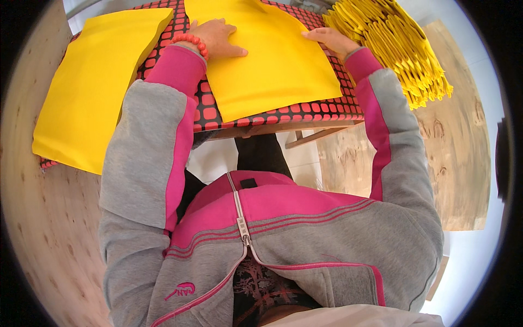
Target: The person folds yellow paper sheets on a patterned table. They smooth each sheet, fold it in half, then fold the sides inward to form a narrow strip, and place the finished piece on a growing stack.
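Note:
A piece of yellow cloth [267, 65] lies on the table in front of me, its near edge slightly raised in a fold. My left hand [218, 39], with a red bead bracelet [190, 41] at its wrist, rests on the cloth's left side. Its fingers are spread and hold nothing. Across from it, my right hand [332, 41] touches the cloth's right edge, fingers reaching inward over it. Some of that hand's fingers are hard to make out. Both hands are apart from the other yellow pieces.
Yellow cloth pieces [92, 82] lie flat on the left. At the right, a thick pile of folded yellow cloth [397, 54] sits on a wooden board [452, 141]. A red-and-black checked cover [261, 118] spreads over the wooden table. Another wooden surface [49, 229] runs along my left.

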A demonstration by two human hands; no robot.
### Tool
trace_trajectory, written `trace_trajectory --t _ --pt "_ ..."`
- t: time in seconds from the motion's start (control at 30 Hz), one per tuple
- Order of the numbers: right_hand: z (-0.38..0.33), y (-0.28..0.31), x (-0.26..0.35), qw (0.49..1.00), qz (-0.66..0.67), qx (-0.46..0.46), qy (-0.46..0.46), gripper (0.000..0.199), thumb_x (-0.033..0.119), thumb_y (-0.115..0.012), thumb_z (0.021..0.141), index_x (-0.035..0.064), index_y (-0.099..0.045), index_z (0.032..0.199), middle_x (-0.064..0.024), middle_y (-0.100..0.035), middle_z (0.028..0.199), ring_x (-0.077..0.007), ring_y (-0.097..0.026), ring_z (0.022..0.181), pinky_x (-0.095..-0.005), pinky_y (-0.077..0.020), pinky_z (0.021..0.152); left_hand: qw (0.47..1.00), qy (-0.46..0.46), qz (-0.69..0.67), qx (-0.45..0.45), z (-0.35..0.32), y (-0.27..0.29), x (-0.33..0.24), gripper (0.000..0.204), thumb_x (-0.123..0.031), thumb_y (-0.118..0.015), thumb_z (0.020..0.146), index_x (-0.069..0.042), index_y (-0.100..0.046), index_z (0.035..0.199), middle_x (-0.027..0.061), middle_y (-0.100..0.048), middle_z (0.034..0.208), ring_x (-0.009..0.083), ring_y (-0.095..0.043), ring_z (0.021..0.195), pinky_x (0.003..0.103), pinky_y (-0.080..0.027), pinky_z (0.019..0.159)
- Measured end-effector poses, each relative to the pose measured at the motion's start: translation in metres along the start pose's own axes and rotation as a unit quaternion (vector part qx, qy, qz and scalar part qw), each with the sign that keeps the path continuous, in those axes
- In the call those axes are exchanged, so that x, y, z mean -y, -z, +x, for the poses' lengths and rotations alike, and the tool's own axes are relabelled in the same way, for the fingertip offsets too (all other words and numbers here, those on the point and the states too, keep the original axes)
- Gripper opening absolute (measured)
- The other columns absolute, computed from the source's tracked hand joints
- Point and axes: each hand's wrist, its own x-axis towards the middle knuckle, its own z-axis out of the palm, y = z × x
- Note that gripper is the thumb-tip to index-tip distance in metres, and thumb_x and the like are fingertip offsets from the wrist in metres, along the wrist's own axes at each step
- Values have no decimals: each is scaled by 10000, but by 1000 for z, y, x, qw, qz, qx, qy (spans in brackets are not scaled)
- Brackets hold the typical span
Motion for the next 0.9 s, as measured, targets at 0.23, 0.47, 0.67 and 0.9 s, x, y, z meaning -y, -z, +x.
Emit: trace_trajectory --t 0.23,0.47,0.67,0.9 --pt "76 26 -5 986 158 47 -22 354 333 -714 980 86 -675 1232 -7 -746 1114 -82 -712 929 -227 -571 835 1000 6 -14 -5 -3 2 -1 812 -648 -651 850 -104 -573 1447 163 -503 1512 342 -451 1425 586 -270 1190" --pt "121 27 -16 997 11 -43 65 263 270 -710 973 79 -675 1151 -27 -755 1035 -114 -713 891 -290 -583 780 1000 2 9 5 -3 8 -2 803 -638 -652 858 -94 -575 1442 164 -518 1501 337 -467 1412 568 -298 1178" --pt "92 -19 -7 701 -510 -333 370 204 260 -719 912 98 -663 1022 -107 -732 930 -292 -716 852 -392 -561 713 1000 -6 18 -9 1 3 4 787 -638 -640 868 -83 -589 1424 156 -554 1467 326 -492 1389 560 -332 1146" --pt "81 8 -4 987 120 -94 46 424 513 -545 1035 104 -660 1031 -13 -733 913 -152 -705 805 -302 -565 705 1000 2 22 -12 3 3 3 770 -631 -621 883 -74 -593 1414 146 -565 1453 322 -512 1366 548 -349 1119"
